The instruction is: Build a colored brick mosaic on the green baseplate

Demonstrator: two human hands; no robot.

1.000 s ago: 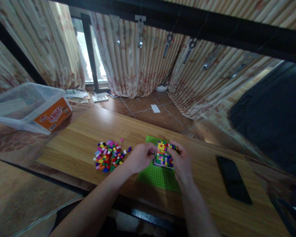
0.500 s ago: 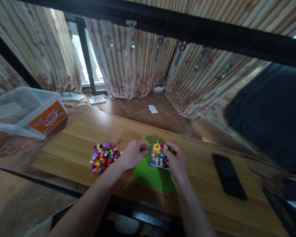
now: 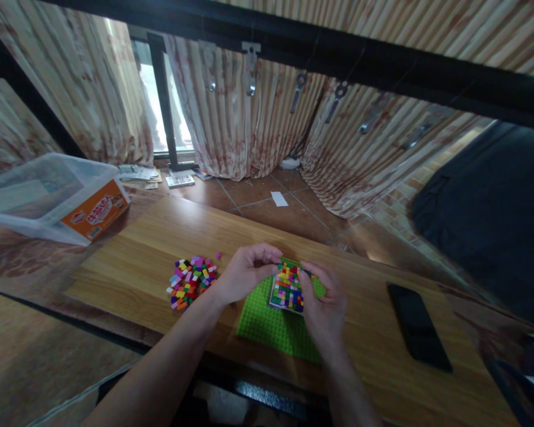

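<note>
A block built of many-coloured toy bricks (image 3: 287, 290) rests over the green baseplate (image 3: 276, 332). Its layers look pale along the lower edge. My right hand (image 3: 324, 305) grips its right side, the thumb lying on the top. From the left, my left hand (image 3: 249, 273) reaches the block's upper left corner, thumb and fingertips pinched together there. Whatever the pinch holds is too small to make out. Left of that hand lies a pile of loose small bricks (image 3: 191, 281), partly behind the forearm, with one pink brick (image 3: 218, 255) apart from it.
A black phone (image 3: 418, 326) lies on the wooden table (image 3: 155, 237) at the right. Beyond the left end stands a clear plastic bin (image 3: 53, 196) with an orange label. Across the top runs a dark bar (image 3: 285, 50) with metal hooks.
My left hand has moved right, its fingertips now at the block's upper left corner instead of just left of it. My right hand still holds the block. The whole view has shifted slightly.
</note>
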